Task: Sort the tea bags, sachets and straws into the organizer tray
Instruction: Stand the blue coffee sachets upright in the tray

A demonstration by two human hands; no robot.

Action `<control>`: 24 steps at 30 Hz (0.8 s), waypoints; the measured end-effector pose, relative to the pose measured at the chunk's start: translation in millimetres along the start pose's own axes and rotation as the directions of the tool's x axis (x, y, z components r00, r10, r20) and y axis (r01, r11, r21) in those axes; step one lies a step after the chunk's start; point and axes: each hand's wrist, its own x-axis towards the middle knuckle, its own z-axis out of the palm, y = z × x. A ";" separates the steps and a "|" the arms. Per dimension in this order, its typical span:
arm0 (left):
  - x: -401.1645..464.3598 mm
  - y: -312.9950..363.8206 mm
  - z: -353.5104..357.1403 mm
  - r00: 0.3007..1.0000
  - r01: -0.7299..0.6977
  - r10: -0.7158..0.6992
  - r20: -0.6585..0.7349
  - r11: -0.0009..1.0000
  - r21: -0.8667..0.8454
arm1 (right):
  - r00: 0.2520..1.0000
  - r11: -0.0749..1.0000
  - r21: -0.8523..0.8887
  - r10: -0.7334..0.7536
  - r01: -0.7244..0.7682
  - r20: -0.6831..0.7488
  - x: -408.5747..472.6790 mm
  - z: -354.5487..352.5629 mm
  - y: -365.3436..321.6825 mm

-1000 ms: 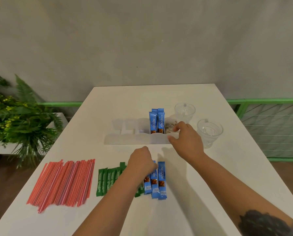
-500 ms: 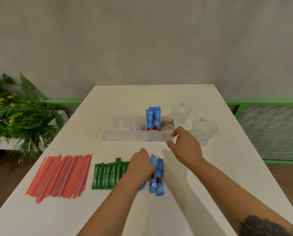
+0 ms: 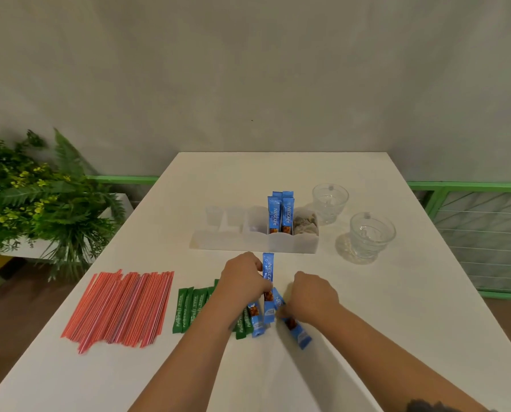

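Both my forearms reach forward from the near edge, converging toward the middle. My left hand (image 3: 242, 281) is knuckles up, its fingers curled round a blue sachet (image 3: 267, 267) that stands upright, its top poking out beyond my fingers. My right hand (image 3: 312, 295), just to the right, is knuckles up too, its fingers curled down on another blue sachet (image 3: 295, 328) lying slantwise.
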 end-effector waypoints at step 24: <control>53.9 31.6 -54.1 0.962 -0.269 0.260 -0.088 0.955 -0.121 | 0.984 0.904 0.408 -0.065 0.128 -0.165 25.4 -87.4 0.2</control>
